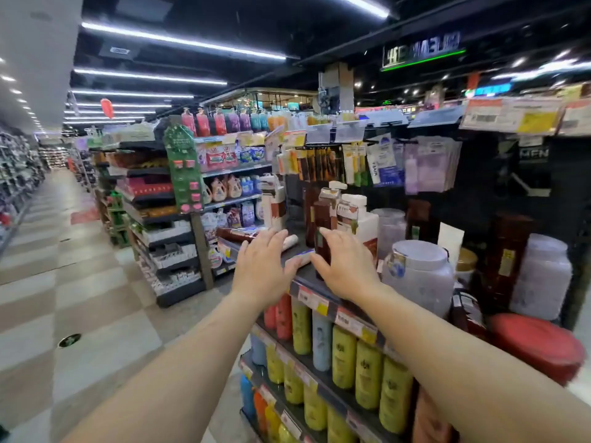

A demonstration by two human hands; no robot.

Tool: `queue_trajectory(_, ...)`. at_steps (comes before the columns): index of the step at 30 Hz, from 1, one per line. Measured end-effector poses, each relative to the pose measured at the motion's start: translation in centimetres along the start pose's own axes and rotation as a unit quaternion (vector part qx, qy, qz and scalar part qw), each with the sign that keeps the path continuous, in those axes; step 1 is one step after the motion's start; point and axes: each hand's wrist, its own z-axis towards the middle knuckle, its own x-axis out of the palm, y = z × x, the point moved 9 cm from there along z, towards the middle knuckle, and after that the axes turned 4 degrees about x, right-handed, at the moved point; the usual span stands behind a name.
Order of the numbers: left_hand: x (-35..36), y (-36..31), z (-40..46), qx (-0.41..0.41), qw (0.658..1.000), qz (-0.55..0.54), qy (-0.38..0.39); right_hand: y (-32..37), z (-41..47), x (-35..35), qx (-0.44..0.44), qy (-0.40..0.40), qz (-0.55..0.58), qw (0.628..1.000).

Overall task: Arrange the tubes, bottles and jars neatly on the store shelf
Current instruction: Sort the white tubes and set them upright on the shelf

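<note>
We are curling our right hand around the brown bottle, rigid and probably heavy; the body seems the safest hold. Our left hand is hovering with fingers open over a lying tube.

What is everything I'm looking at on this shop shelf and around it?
Brown bottle: one, dark brown, upright on the top shelf, right hand around it.
White pump bottle: one, white with brown label, behind the brown bottle.
Lying tubes: at least two, white, flat on the shelf by the left hand.
Large jars: three, pale lilac, right part of the shelf.
Red lid: one, red, at the shelf's right front.
Yellow bottles: many, yellow-green, on the shelves below.
Hanging sachets: many, mixed colours, on hooks above.
Left hand: open, over the tubes.
Right hand: gripping the brown bottle.
</note>
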Motion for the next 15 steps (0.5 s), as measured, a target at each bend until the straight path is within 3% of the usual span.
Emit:
queue_trajectory(7, 4.8, 4.4, 5.0, 0.033, 0.998, -0.048, 0.007, -1.0, 3.6, 3.1, 0.054, -0.005, 0.020, 0.998)
queue_trajectory(15, 8.5, 8.2, 10.5, 0.139, 0.985, -0.100, 0.032, -0.5, 6.3, 5.8, 0.136, -0.089, 0.009, 0.987)
